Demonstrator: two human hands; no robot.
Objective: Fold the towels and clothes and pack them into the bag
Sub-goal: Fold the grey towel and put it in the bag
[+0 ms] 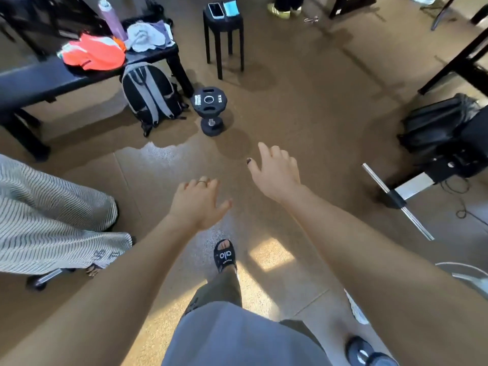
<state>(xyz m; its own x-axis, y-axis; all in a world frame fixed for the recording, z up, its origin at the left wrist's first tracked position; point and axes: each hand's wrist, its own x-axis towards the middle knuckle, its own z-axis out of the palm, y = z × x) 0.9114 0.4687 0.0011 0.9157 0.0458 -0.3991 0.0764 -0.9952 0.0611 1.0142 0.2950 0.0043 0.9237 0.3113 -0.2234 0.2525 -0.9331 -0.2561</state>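
Observation:
An orange garment [93,52] and a crumpled white towel [144,35] lie on a black bench [39,80] at the upper left. A black and grey backpack [150,95] leans against the bench's leg on the floor. My left hand [198,203] and my right hand [276,171] are stretched out in the air over the floor, well short of the bench. Both hold nothing, and their fingers are relaxed and spread.
A purple bottle [112,18] stands on the bench by the towel. A dumbbell [210,109] sits beside the backpack, a black stool [224,35] with a phone behind it. A person in striped trousers [52,215] stands left. A black bag [438,122] and gym equipment [401,196] are right.

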